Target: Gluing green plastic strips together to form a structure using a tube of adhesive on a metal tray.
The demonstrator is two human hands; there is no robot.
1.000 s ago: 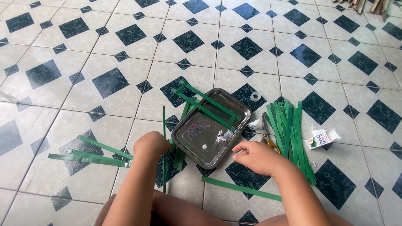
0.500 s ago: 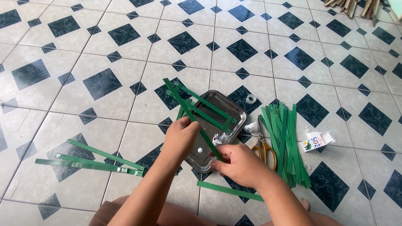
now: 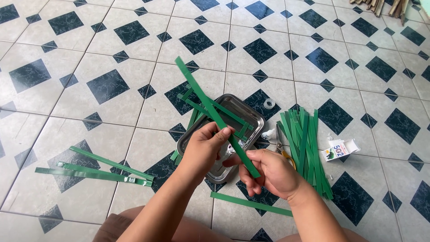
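Observation:
A long green strip [image 3: 204,97] slants from upper left down to lower right above a metal tray [image 3: 251,113]. My left hand [image 3: 205,149] pinches it near the middle. My right hand [image 3: 270,172] grips its lower end. More green strips [image 3: 233,117] lie crossed on the tray under the hands.
A bundle of green strips [image 3: 304,143] lies right of the tray, with scissors [image 3: 283,150] beside it. A roll of clear tape [image 3: 269,104] and a small white box [image 3: 340,149] sit nearby. Loose strips [image 3: 96,169] lie at left; one strip [image 3: 251,204] lies below my right hand.
Both hands have lifted one green strip up off the tray and now hold it between them. One second ago my left hand was down by the strips left of the tray.

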